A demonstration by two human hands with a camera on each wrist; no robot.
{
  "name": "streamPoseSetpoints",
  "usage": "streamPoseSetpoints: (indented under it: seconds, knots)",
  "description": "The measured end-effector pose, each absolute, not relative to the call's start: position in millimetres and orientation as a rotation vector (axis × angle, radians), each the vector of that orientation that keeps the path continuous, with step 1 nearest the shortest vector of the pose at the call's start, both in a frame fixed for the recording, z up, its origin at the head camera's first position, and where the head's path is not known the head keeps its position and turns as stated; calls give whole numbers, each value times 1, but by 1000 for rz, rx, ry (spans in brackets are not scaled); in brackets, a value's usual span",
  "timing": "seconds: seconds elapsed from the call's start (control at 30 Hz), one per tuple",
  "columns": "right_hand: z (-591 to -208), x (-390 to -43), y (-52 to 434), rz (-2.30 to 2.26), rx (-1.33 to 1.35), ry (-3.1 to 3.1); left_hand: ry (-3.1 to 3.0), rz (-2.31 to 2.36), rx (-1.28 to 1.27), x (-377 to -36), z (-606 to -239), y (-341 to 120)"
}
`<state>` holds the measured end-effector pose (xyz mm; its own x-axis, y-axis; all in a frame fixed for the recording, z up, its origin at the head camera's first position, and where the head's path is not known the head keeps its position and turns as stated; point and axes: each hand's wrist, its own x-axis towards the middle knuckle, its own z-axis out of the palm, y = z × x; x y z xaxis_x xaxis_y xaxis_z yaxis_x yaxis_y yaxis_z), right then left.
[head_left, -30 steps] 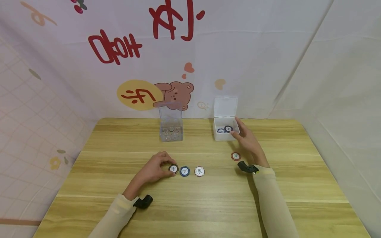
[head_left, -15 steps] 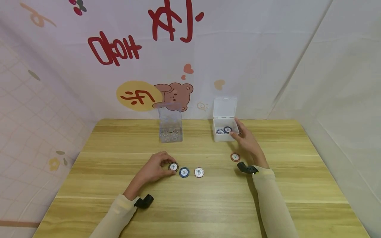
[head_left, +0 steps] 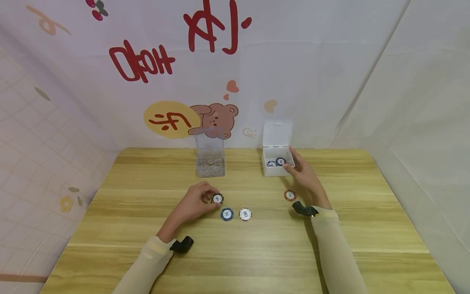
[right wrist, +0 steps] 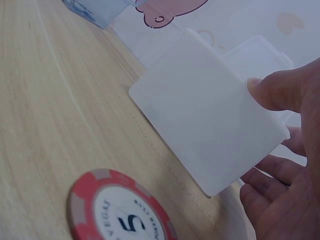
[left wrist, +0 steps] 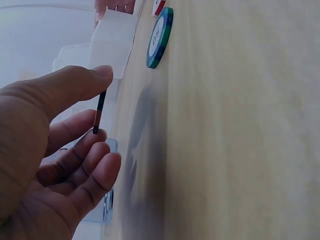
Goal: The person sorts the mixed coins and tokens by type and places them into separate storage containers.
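Observation:
My left hand (head_left: 196, 203) pinches a black poker chip (head_left: 218, 198) between thumb and fingers, and the left wrist view shows that chip edge-on, raised off the table. Close by on the wood lie a blue poker chip (head_left: 227, 214) and a white one with red edge marks, the white poker chip (head_left: 245, 214). With thumb at the front rim and fingers along the right side, my right hand (head_left: 305, 175) holds a white lidded box (head_left: 276, 170). Inside that box are blue chips (head_left: 280, 161). A red poker chip (right wrist: 127, 212) marked 5 lies in front of it.
A clear plastic box (head_left: 211, 173) with its lid up holds several round, coin-like pieces at the back left of the wooden table (head_left: 235, 257). Behind the table hangs a printed cloth (head_left: 308, 77), close to both raised lids.
My left hand has lifted the black chip from beside the blue one and carried it slightly away and to the right. My right hand stays at the white box.

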<state>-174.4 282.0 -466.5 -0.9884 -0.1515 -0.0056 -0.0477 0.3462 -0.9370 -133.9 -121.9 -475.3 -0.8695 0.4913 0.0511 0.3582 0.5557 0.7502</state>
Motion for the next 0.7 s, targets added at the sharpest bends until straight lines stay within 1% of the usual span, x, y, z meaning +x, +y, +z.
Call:
streamPoseSetpoints:
  seconds: [0.3, 0.53, 0.7]
  knots:
    - [-469, -176, 282, -1730, -196, 2503, 2639, 1267, 721, -140, -471, -112]
    - [-494, -186, 292, -1747, -198, 2529, 2625, 1279, 701, -147, -467, -98]
    - [-493, -186, 292, -1743, -177, 2508, 2645, 1290, 743, -149, -463, -90]
